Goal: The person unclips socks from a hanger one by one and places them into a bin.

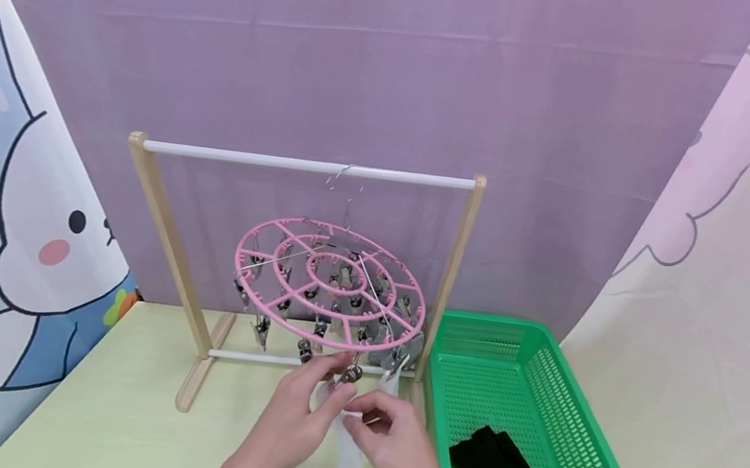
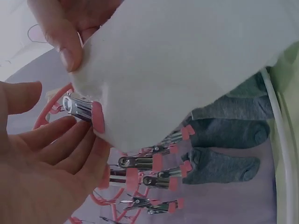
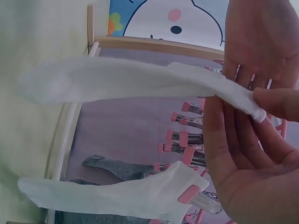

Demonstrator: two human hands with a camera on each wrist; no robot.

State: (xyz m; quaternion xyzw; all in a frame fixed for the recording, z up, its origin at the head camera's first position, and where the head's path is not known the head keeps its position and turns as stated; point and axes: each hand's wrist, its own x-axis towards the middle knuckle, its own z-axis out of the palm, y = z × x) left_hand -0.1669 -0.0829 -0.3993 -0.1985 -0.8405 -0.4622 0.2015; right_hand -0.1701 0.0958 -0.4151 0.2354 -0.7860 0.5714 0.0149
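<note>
My right hand (image 1: 394, 438) pinches the top edge of a white sock (image 3: 126, 84) between thumb and fingers, and the sock's toe hangs down. In the left wrist view, a metal clip (image 2: 78, 108) with a pink tip bites the same sock's edge. Behind that clip lie the fairly straight fingers of my left hand (image 2: 56, 158), the thumb lifted away from it. The clip hangs from the near rim of a round pink drying rack (image 1: 305, 333). Beside it, a second white sock (image 3: 112, 196) hangs from another clip.
Grey socks (image 2: 222, 165) hang at the rack's right side, with several other clips around the rings. A wooden stand (image 1: 167, 246) with a white bar (image 1: 250, 158) carries the rack. To the right, a green basket (image 1: 603, 446) holds folded black cloth (image 1: 494, 462).
</note>
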